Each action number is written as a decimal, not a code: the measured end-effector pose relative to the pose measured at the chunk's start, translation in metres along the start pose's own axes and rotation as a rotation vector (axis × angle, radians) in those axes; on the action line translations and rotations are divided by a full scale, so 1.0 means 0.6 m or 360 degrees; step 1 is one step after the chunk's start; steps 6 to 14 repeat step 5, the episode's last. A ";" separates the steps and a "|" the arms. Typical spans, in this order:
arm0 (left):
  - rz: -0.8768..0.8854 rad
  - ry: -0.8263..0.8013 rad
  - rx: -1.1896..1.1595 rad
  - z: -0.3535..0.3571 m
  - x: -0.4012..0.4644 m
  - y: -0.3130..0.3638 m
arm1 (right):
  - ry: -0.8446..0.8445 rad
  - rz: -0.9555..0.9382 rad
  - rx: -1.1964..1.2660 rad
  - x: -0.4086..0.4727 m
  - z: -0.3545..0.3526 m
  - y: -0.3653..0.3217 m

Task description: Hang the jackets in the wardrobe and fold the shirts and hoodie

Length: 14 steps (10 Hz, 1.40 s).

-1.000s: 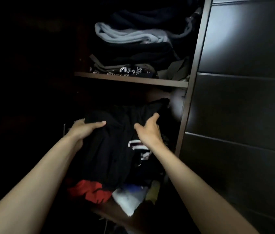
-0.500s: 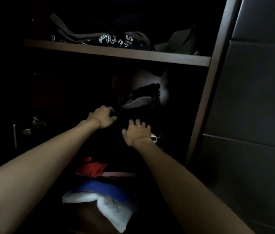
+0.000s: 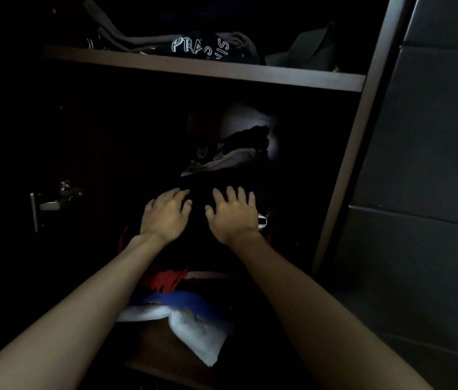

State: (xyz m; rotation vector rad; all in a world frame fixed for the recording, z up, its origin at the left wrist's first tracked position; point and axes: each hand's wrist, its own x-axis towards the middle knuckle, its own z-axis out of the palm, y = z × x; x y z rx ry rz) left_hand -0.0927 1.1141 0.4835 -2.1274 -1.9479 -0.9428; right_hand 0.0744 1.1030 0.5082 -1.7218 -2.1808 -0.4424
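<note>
A folded black garment lies on top of a clothes pile inside a dark wardrobe compartment. My left hand and my right hand both rest flat on it, fingers spread and straight, side by side. Under the black garment show a red garment, a blue one and a white one. Behind my hands sits a dark crumpled heap of clothes.
A wooden shelf crosses above, carrying a black garment with white lettering and other dark clothes. A metal door hinge is on the left. The wardrobe's upright post and a dark panelled door stand to the right.
I held the black garment up in front of the wardrobe; now it lies on the pile in the lower compartment and both hands have flattened on top of it. The view has dropped lower.
</note>
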 end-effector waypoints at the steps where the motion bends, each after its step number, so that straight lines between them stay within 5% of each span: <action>1: -0.0051 -0.0615 0.0209 0.017 -0.005 0.011 | -0.0458 0.0088 -0.0042 -0.013 0.026 0.016; 2: -0.0039 -0.0778 0.0316 -0.021 0.012 0.034 | -0.0626 0.0173 -0.0192 0.005 -0.005 0.011; 4: 0.0023 -0.0329 0.0171 -0.102 -0.080 0.036 | -0.0089 -0.0143 -0.0038 -0.053 -0.082 -0.010; 5: -0.0080 -0.0157 0.0050 -0.135 -0.119 0.031 | -0.0031 -0.0290 0.0187 -0.104 -0.105 -0.014; 14: -0.0080 -0.0157 0.0050 -0.135 -0.119 0.031 | -0.0031 -0.0290 0.0187 -0.104 -0.105 -0.014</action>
